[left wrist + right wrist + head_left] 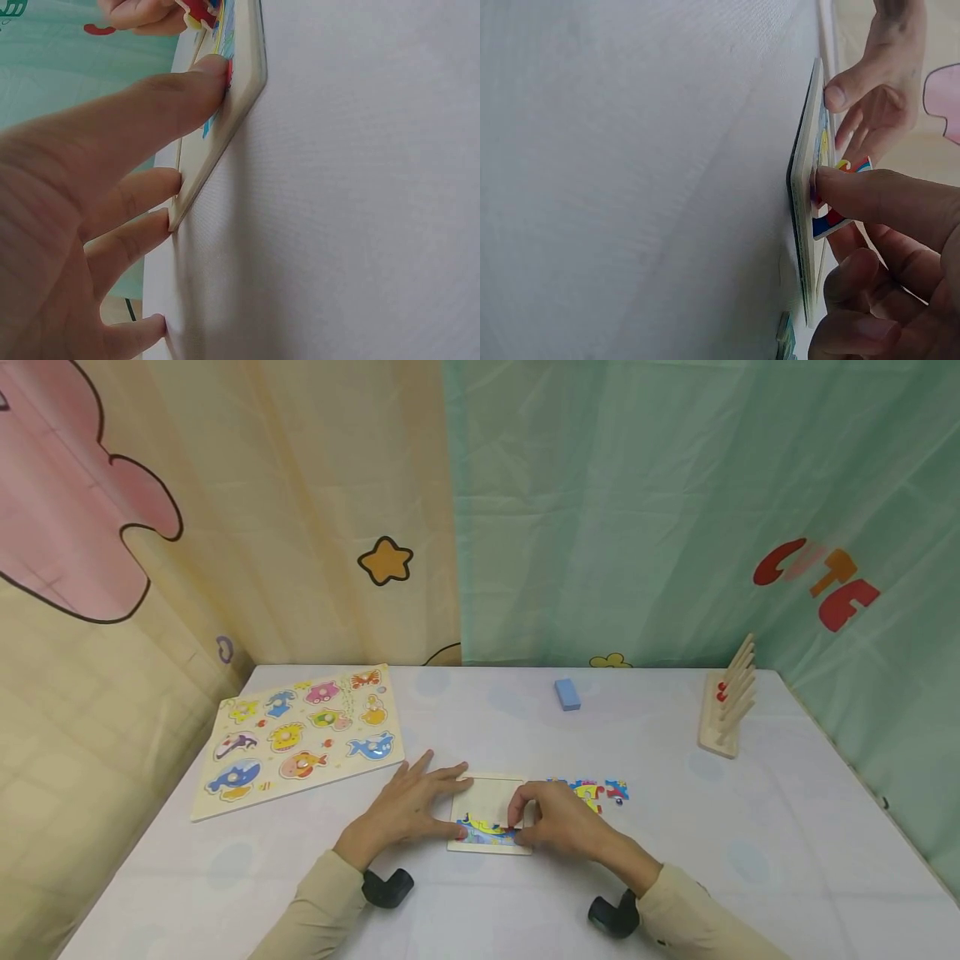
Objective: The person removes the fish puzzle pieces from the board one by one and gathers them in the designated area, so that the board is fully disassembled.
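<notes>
A small wooden puzzle tray lies on the table in front of me, with colourful jigsaw pieces along its near edge and bare wood beyond. My left hand has its fingers spread at the tray's left side; in the left wrist view its thumb presses on the near left corner. Between thumb and fingers my right hand pinches a jigsaw piece with red and blue on it. That piece is tilted over the tray's near right part. Fingers partly hide it in the head view.
Loose jigsaw pieces lie right of the tray, partly behind the right hand. A large animal peg puzzle board is at the left. At the back are a blue block and a wooden peg stand with red beads.
</notes>
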Motion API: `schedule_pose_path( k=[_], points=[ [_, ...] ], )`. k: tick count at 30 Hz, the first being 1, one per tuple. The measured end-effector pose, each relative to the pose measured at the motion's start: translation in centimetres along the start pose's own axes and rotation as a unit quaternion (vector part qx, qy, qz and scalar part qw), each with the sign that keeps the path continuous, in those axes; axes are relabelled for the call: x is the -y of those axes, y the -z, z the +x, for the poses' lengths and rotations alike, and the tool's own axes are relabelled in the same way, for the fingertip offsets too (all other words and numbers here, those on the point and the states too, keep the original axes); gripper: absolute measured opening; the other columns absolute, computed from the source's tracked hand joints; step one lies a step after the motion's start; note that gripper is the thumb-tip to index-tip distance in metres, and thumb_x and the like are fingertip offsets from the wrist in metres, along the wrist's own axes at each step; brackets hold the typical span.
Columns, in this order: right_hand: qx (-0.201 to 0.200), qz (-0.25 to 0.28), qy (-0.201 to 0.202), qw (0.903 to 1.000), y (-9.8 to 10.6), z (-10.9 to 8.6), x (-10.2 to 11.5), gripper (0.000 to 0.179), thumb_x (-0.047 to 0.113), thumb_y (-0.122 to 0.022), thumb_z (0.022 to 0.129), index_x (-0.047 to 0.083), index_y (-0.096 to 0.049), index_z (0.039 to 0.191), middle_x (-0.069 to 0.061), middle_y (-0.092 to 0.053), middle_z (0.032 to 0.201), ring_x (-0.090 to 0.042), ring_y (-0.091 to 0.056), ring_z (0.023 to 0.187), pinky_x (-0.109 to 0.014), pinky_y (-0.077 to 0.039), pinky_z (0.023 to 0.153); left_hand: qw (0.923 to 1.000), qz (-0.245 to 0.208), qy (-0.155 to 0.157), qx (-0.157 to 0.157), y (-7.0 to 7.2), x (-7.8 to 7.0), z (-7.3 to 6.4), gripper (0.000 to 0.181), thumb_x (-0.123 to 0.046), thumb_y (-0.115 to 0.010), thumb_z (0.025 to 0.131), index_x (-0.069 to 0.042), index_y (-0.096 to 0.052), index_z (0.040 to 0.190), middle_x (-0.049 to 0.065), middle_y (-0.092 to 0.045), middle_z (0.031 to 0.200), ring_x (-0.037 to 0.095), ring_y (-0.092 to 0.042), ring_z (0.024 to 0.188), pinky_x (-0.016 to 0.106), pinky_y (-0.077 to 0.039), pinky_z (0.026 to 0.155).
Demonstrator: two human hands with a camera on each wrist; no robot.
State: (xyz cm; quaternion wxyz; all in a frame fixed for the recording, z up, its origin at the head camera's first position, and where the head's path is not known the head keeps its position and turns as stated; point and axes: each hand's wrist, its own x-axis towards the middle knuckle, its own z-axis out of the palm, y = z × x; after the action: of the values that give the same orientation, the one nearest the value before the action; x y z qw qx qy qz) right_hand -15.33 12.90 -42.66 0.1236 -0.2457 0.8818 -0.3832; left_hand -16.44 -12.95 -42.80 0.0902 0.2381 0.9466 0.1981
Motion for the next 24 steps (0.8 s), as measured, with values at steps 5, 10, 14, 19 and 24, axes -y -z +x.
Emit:
schedule_pose_path(
  k=[5,10,14,19,24],
  points=[
    [-0.03,0.0,-0.007,0.9995,0.1,0.1,0.0,0.017,0.006,-0.076,0.082,0.021,-0.068,0.084,0.011,-0.066,0.083,-0.011,-0.052,0.06,-0.025,-0.045,0.058,1.0,-0.002,0.002,0.0,0.0,0.0,0.0,0.071,-0.048,-0.083,0.074,-0.023,-0.061,0.136,-0.006,-0.045,0.151,0.042,-0.016,0.147,0.067,-0.01,0.114],
    [-0.076,0.023,-0.036,0.9962,0.2,0.1,-0.1,0.015,0.009,-0.078,0.082,0.02,-0.07,0.091,0.01,-0.067,0.081,-0.013,-0.054,0.066,-0.026,-0.047,0.061,1.0,-0.001,0.001,0.0,-0.1,0.0,0.0,0.07,-0.049,-0.082,0.074,-0.023,-0.061,0.136,-0.006,-0.045,0.151,0.042,-0.016,0.147,0.067,-0.01,0.114],
    [-0.091,0.052,-0.057,0.9929,0.8,-0.2,-0.3,0.016,0.011,-0.08,0.081,0.018,-0.074,0.094,0.007,-0.067,0.077,-0.014,-0.057,0.063,-0.025,-0.049,0.057,1.0,0.0,0.002,0.001,0.0,-0.1,0.0,0.071,-0.049,-0.082,0.074,-0.023,-0.061,0.137,-0.006,-0.045,0.151,0.041,-0.015,0.147,0.067,-0.01,0.114],
    [-0.086,0.087,-0.083,0.989,2.2,-1.3,-1.3,0.017,0.008,-0.076,0.082,0.014,-0.077,0.097,0.0,-0.068,0.075,-0.015,-0.055,0.059,-0.023,-0.047,0.05,1.0,-0.004,0.002,0.0,0.0,-0.2,0.0,0.071,-0.047,-0.083,0.074,-0.022,-0.061,0.137,-0.006,-0.045,0.151,0.041,-0.015,0.147,0.066,-0.01,0.115],
    [-0.089,0.103,-0.108,0.9847,3.9,-3.0,-2.8,0.018,0.012,-0.074,0.084,0.011,-0.077,0.102,-0.001,-0.072,0.086,-0.015,-0.053,0.061,-0.022,-0.043,0.049,1.0,-0.005,0.004,0.001,0.1,-0.2,-0.1,0.071,-0.047,-0.083,0.074,-0.022,-0.061,0.137,-0.006,-0.045,0.151,0.041,-0.015,0.147,0.066,-0.01,0.115]
  ],
)
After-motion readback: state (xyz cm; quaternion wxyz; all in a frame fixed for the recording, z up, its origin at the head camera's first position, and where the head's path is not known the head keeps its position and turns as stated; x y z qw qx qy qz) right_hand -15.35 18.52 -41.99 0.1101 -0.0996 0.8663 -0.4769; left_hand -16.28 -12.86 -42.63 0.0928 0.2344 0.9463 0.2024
